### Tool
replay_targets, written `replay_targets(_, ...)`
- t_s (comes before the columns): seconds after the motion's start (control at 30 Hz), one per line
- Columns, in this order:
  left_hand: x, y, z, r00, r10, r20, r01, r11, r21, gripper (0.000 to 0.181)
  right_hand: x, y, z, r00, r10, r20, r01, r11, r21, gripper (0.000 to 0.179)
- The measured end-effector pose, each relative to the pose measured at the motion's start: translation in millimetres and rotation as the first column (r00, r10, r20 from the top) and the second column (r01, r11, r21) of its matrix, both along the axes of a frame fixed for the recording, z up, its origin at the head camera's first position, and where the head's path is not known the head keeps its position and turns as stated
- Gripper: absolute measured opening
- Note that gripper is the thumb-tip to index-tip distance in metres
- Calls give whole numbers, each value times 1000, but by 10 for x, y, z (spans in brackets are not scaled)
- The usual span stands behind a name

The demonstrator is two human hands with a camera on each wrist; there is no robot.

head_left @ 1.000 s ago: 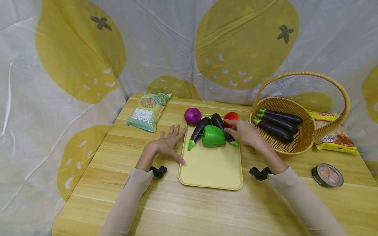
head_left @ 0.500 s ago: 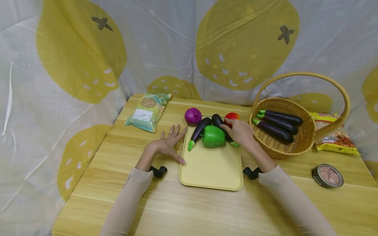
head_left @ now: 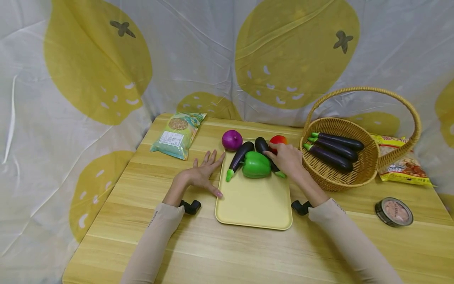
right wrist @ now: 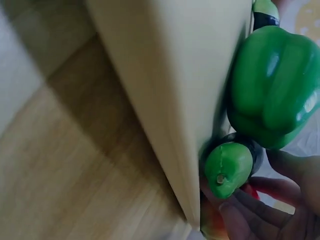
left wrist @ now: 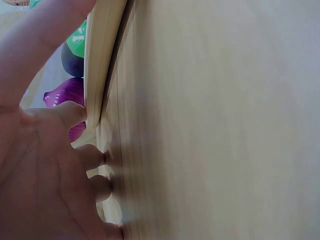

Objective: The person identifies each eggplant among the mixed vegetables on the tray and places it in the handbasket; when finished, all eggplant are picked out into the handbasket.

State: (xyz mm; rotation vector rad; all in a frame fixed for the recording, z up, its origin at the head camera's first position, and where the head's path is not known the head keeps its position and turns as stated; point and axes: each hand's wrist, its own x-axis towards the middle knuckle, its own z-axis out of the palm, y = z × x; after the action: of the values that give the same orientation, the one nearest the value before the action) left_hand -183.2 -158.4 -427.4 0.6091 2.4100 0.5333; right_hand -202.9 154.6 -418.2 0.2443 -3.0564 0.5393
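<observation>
My left hand [head_left: 200, 175] lies with fingers spread at the left edge of a pale yellow tray [head_left: 253, 209], thumb and index fingertip right at its rim. Over the tray's far right part, my right hand [head_left: 291, 161] grips a dark eggplant [head_left: 261, 145], thumb on one side and fingers on the other. The eggplant's green stem end [right wrist: 227, 167] faces the right wrist camera. Beside it sit a green bell pepper [head_left: 256, 165] and a second eggplant [head_left: 242, 154]. A purple onion [head_left: 232, 140] is at the far left corner. A round red item [head_left: 278, 140] is partly hidden behind my right hand.
Right of the tray stands a wicker basket [head_left: 373, 171] with a tall handle, holding 3 eggplants [head_left: 333, 158]. A yellow food bag [head_left: 404, 165] and a round can [head_left: 393, 212] are farther right. Another food bag [head_left: 173, 136] lies at the back left, before a patterned cloth [head_left: 198, 51].
My right hand has moved slightly left and its fingers have closed around the right-hand eggplant. The left hand, tray and other items have stayed in place.
</observation>
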Motion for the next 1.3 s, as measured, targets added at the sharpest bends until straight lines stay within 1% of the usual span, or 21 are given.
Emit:
replay_targets(0.17, 5, 3, 9, 1000, 0, 3, 0, 1000, -2, 141, -3, -2, -13, 1000, 5, 9, -5, 999, 32, 52)
replay_targets(0.23, 9, 2, 12, 1000, 0, 4, 0, 1000, 0, 141, 0, -2, -10, 1000, 11, 23, -12, 999, 29, 52)
replay_targets(0.43, 13, 4, 12, 1000, 1, 6, -1, 1000, 11, 142, 11, 6, 8, 995, 53, 90, -52, 999, -12, 55)
replay_targets(0.63, 10, 2, 3, 1000, -1, 5, 1, 1000, 8, 141, 13, 42, 14, 989, 87, 121, -78, 994, -80, 54)
replay_targets(0.9, 10, 3, 4, 1000, -1, 4, 1, 1000, 9, 142, 10, 79, 5, 989, 116, 95, -97, 978, -185, 51)
replay_targets(1.13, 9, 0, 4, 1000, 0, 7, 0, 1000, 1, 142, 7, 85, -4, 989, 115, 97, -91, 970, -226, 49)
replay_targets(1.3, 13, 5, 9, 1000, 1, 5, -1, 1000, 10, 141, 10, 120, 48, 988, 133, 74, -111, 963, -246, 48)
